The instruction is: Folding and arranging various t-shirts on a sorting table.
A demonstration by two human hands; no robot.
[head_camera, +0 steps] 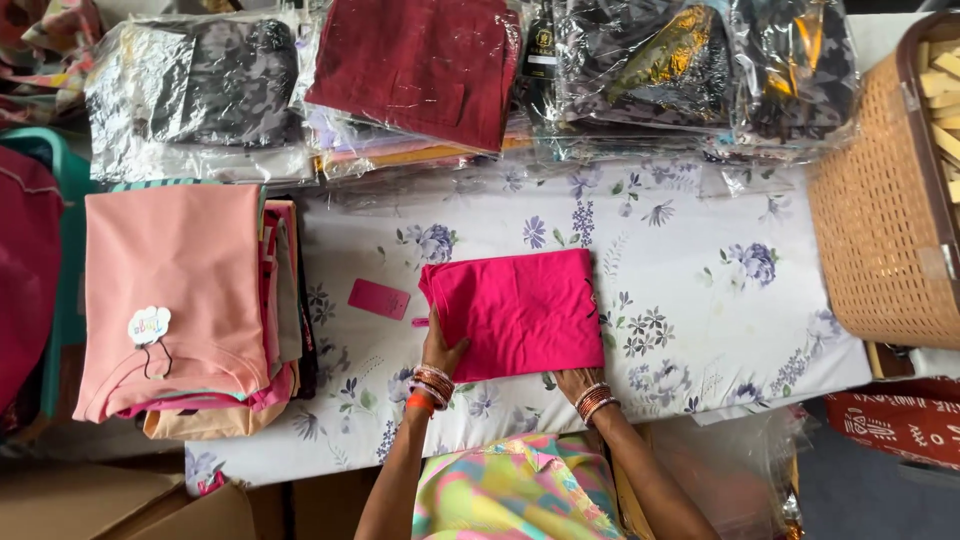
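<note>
A folded bright pink garment (520,310) lies flat on a white cloth with purple flowers (690,290). My left hand (440,352) rests on the garment's near left corner, fingers partly under its edge. At the near right edge, my right hand (578,380) is mostly tucked beneath the fabric. Both wrists wear bangles. A small pink card tag (379,298) lies on the cloth just left of the garment.
A stack of folded clothes topped by a light pink piece (175,290) with a hang tag sits at left. Clothes wrapped in clear plastic (420,60) line the far edge. A tan woven basket (880,200) stands at right. Cardboard boxes (120,505) sit near left.
</note>
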